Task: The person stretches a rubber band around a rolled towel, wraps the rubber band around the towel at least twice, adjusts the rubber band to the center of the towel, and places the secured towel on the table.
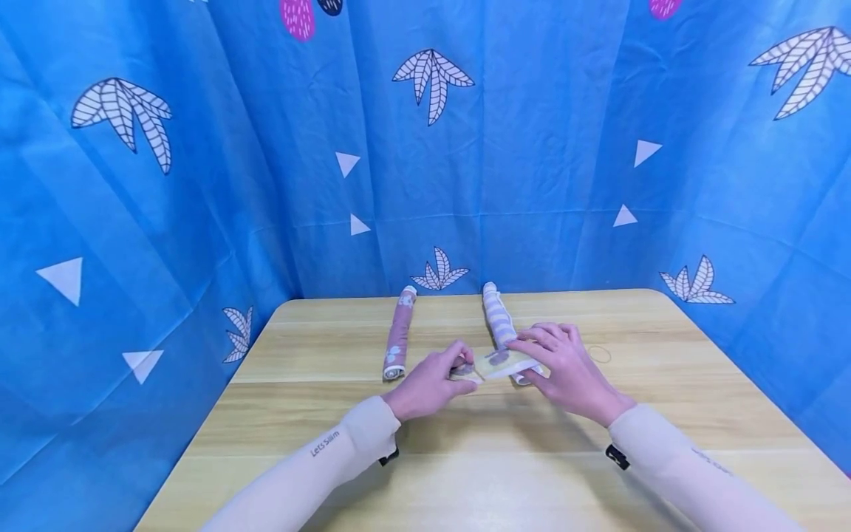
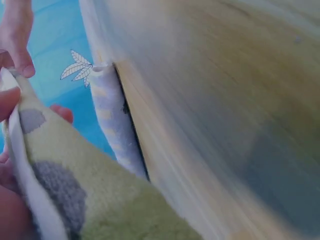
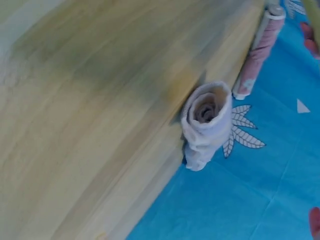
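A yellow-green towel (image 1: pixel 501 363) with grey spots and a white edge is held up between my two hands, rolled or folded into a narrow strip. My left hand (image 1: pixel 431 380) grips its left end, fingers curled, with a thin tan line like a rubber band by the fingertips. The other end is pinched by my right hand (image 1: pixel 564 369), thumb below and fingers above. In the left wrist view the plush towel (image 2: pixel 115 200) fills the lower left. The right wrist view catches only fingertips (image 3: pixel 311 42) and a sliver of towel at its right edge.
Behind the held towel lies a rolled lilac-and-white striped towel (image 1: pixel 497 314). A rolled pink towel (image 1: pixel 400 332) lies to its left. One thin rubber band (image 1: pixel 600 355) rests right of my right hand on the wooden table (image 1: pixel 465 480). Blue patterned curtain (image 1: pixel 532 148) surrounds the table's back and sides.
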{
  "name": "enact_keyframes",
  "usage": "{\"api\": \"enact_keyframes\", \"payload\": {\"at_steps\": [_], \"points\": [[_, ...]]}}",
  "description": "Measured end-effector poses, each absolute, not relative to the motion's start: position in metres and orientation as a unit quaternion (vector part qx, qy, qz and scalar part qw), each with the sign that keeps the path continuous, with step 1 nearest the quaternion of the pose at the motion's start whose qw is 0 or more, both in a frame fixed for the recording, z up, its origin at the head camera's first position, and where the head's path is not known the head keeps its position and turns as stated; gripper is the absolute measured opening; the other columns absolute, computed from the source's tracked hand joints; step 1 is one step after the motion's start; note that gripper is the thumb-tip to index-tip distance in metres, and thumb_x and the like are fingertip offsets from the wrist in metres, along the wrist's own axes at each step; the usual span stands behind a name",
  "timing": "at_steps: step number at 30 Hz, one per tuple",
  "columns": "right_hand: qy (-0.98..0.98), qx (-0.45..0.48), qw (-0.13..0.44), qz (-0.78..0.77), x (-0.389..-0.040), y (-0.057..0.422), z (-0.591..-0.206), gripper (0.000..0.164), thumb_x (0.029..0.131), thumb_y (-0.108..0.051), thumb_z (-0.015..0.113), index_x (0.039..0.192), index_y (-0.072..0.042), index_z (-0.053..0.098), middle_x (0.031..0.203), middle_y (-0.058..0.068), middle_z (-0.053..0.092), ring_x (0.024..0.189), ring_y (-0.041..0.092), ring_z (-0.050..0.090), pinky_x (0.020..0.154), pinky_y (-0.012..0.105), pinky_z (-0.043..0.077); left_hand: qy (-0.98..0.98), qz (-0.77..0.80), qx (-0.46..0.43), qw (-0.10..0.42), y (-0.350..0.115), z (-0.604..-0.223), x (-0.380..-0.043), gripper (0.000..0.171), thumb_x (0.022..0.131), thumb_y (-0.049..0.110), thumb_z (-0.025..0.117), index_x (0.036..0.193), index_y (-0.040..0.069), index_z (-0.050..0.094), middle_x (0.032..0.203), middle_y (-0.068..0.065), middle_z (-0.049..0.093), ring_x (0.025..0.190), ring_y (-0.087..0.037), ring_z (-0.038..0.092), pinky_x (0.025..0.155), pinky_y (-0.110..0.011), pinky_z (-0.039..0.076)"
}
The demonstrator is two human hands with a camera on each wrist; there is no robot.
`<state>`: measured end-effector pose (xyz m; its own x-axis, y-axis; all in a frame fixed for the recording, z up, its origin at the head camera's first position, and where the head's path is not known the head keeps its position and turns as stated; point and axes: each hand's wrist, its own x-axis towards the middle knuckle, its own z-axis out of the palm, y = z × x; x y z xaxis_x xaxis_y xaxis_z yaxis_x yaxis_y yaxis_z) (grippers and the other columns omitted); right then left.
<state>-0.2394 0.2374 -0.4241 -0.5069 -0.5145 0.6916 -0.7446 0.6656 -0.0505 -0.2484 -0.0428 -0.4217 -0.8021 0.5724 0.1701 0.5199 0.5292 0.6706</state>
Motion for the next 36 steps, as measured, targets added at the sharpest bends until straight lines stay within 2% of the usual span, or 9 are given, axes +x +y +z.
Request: {"api": "enact_keyframes", "payload": {"at_steps": [2, 4, 10, 13, 16, 19, 25, 29, 36], "points": [[-0.846, 0.373, 0.348, 0.157, -0.241, 0.238, -0.424, 0.057, 0.069, -0.014, 0.090, 0.122, -0.020, 0.070, 0.115, 0.002, 0.070, 0.109, 0.024, 0.056, 0.091, 0.051, 0.033, 0.871, 0.373, 0.318, 0.030, -0.042, -0.422, -0.248, 0.028, 0.095, 0.032, 0.070, 0.115, 0.029, 0.051, 0.110, 0.003, 0.066, 0.088, -0.013, 0.059, 0.079, -0.030, 0.048], [-0.846, 0.370, 0.352, 0.155, -0.241, 0.237, -0.424, 0.052, 0.070, -0.014, 0.089, 0.118, -0.019, 0.071, 0.110, -0.001, 0.071, 0.104, 0.022, 0.057, 0.091, 0.051, 0.033, 0.877, 0.336, 0.345, -0.012, -0.041, -0.423, -0.247, 0.030, 0.094, 0.031, 0.071, 0.116, 0.028, 0.051, 0.109, 0.005, 0.066, 0.087, -0.011, 0.059, 0.079, -0.028, 0.050], [-0.861, 0.342, 0.332, 0.177, -0.239, 0.234, -0.421, 0.037, 0.077, -0.025, 0.085, 0.111, -0.018, 0.073, 0.104, -0.003, 0.074, 0.098, 0.018, 0.059, 0.091, 0.049, 0.032, 0.848, 0.111, 0.453, -0.254, -0.039, -0.432, -0.249, 0.033, 0.090, 0.020, 0.075, 0.119, 0.023, 0.059, 0.112, 0.003, 0.066, 0.086, -0.010, 0.066, 0.074, -0.023, 0.057], [-0.868, 0.330, 0.320, 0.186, -0.238, 0.233, -0.420, 0.033, 0.078, -0.027, 0.084, 0.109, -0.018, 0.073, 0.102, -0.002, 0.074, 0.097, 0.017, 0.059, 0.091, 0.049, 0.032, 0.827, 0.058, 0.468, -0.306, -0.040, -0.434, -0.251, 0.034, 0.090, 0.015, 0.072, 0.122, 0.023, 0.061, 0.113, 0.001, 0.068, 0.093, -0.012, 0.068, 0.077, -0.024, 0.058], [-0.874, 0.319, 0.314, 0.191, -0.237, 0.232, -0.419, 0.031, 0.079, -0.027, 0.083, 0.107, -0.018, 0.074, 0.100, -0.002, 0.074, 0.095, 0.016, 0.058, 0.091, 0.048, 0.032, 0.826, 0.045, 0.471, -0.307, -0.040, -0.433, -0.252, 0.036, 0.091, 0.015, 0.070, 0.125, 0.023, 0.061, 0.113, 0.001, 0.069, 0.097, -0.012, 0.068, 0.081, -0.024, 0.058], [-0.878, 0.311, 0.308, 0.195, -0.236, 0.231, -0.417, 0.028, 0.080, -0.029, 0.082, 0.106, -0.019, 0.075, 0.099, -0.003, 0.075, 0.095, 0.015, 0.059, 0.091, 0.048, 0.032, 0.829, 0.048, 0.476, -0.290, -0.039, -0.430, -0.251, 0.035, 0.092, 0.014, 0.068, 0.125, 0.022, 0.061, 0.110, 0.000, 0.069, 0.093, -0.011, 0.067, 0.078, -0.022, 0.058], [-0.880, 0.311, 0.300, 0.199, -0.236, 0.229, -0.416, 0.024, 0.081, -0.030, 0.080, 0.103, -0.021, 0.076, 0.096, -0.004, 0.075, 0.092, 0.014, 0.060, 0.092, 0.049, 0.032, 0.834, 0.046, 0.485, -0.260, -0.035, -0.425, -0.253, 0.026, 0.088, 0.013, 0.074, 0.111, 0.020, 0.062, 0.097, 0.001, 0.064, 0.080, -0.009, 0.057, 0.066, -0.017, 0.052], [-0.878, 0.313, 0.295, 0.208, -0.237, 0.228, -0.415, 0.022, 0.081, -0.026, 0.081, 0.102, -0.021, 0.076, 0.094, -0.004, 0.075, 0.091, 0.014, 0.059, 0.093, 0.050, 0.033, 0.835, 0.041, 0.489, -0.250, -0.035, -0.426, -0.255, 0.019, 0.089, 0.016, 0.074, 0.105, 0.018, 0.063, 0.094, 0.002, 0.062, 0.078, -0.008, 0.054, 0.065, -0.016, 0.051], [-0.887, 0.294, 0.252, 0.253, -0.238, 0.229, -0.411, 0.019, 0.082, -0.021, 0.081, 0.100, -0.020, 0.078, 0.090, -0.008, 0.073, 0.090, 0.011, 0.059, 0.093, 0.047, 0.030, 0.819, 0.033, 0.508, -0.263, -0.040, -0.428, -0.258, 0.011, 0.092, 0.020, 0.071, 0.100, 0.018, 0.064, 0.101, 0.000, 0.063, 0.086, -0.009, 0.059, 0.071, -0.017, 0.054]]}}
